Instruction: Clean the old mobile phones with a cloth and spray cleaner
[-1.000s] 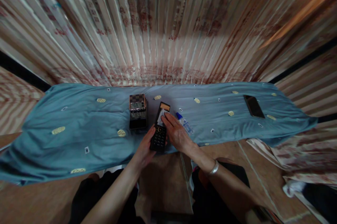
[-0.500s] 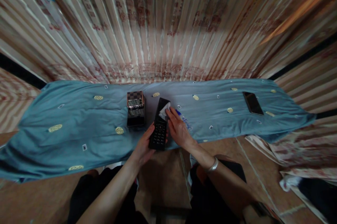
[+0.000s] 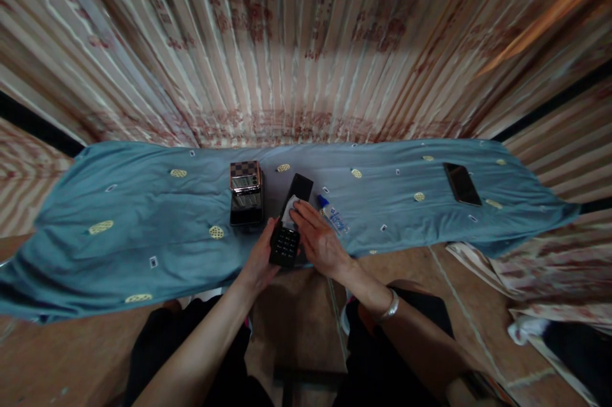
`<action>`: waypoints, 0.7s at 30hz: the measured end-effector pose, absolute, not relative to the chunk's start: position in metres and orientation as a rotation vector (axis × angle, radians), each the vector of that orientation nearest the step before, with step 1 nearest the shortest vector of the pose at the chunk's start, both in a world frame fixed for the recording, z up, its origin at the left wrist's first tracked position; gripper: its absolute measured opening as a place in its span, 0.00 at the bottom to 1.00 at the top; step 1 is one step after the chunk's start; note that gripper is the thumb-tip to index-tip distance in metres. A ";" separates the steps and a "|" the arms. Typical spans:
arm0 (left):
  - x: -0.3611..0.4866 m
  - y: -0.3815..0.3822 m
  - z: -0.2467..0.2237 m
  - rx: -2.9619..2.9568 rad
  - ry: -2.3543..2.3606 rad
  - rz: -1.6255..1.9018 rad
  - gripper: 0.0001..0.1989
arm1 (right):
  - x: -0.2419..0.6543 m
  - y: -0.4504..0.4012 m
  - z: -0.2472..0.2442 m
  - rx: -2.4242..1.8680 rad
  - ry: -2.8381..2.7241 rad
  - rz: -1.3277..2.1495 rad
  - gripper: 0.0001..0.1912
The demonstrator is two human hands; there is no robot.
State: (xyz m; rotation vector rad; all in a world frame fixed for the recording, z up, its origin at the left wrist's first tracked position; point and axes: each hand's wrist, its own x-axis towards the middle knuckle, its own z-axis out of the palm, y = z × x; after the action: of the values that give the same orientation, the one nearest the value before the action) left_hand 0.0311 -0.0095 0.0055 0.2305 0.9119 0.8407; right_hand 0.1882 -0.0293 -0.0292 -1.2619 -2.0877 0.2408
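Note:
My left hand (image 3: 262, 255) grips the lower end of a black keypad phone (image 3: 285, 247), its keys facing up and its top pointing away from me. A small white cloth or tissue (image 3: 288, 210) lies against the phone's front between screen and keys. Pressing it there are the fingers of my right hand (image 3: 318, 238), which hides part of the phone's right side. Just beyond that hand, a clear bottle with a blue cap (image 3: 335, 214) rests on the blue cloth.
Left of the phone sits a stack of phones (image 3: 247, 193), a checkered one on top. A dark smartphone (image 3: 462, 184) lies far right on the blue patterned cloth (image 3: 157, 209). Pleated curtains (image 3: 287, 50) hang behind and beside it.
My right hand has slid the white cloth down the phone from the screen towards the keys. The blue-capped bottle now shows more fully. My left hand keeps its hold.

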 end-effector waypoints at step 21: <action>0.035 0.000 -0.015 0.267 0.882 0.937 0.24 | 0.182 -0.038 -0.020 -1.180 -2.183 0.192 0.29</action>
State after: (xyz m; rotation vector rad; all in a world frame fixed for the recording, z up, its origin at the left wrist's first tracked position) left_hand 0.0354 -0.0003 -0.0152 0.2675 0.8816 0.9369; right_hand 0.1817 -0.0380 -0.0204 -1.1801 -2.1834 0.1916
